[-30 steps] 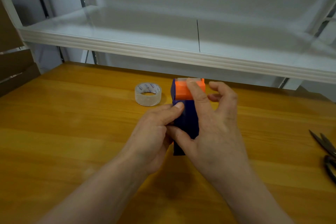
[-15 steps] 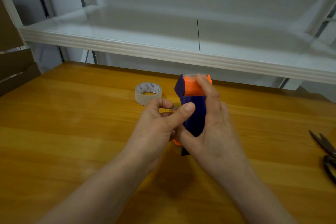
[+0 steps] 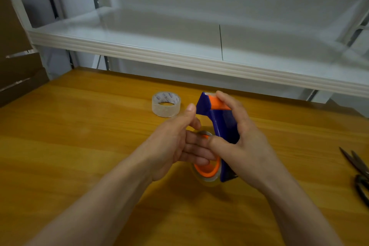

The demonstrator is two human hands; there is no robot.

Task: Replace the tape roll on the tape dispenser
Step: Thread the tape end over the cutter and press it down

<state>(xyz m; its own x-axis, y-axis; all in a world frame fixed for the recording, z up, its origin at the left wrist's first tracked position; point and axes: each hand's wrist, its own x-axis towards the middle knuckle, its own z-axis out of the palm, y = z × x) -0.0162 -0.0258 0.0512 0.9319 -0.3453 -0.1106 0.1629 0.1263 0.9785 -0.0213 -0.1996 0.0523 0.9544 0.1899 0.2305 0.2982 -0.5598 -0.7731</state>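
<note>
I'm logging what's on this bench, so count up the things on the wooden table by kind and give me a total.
Clear tape rolls: 2, a loose tape roll on the table and a roll on the dispenser's orange hub
Tape dispensers: 1, blue and orange tape dispenser, gripped by the right hand
Scissors: 1
Total: 4

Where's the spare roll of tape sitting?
The clear tape roll lies flat on the wooden table, beyond the left hand and left of the blue dispenser.
</note>
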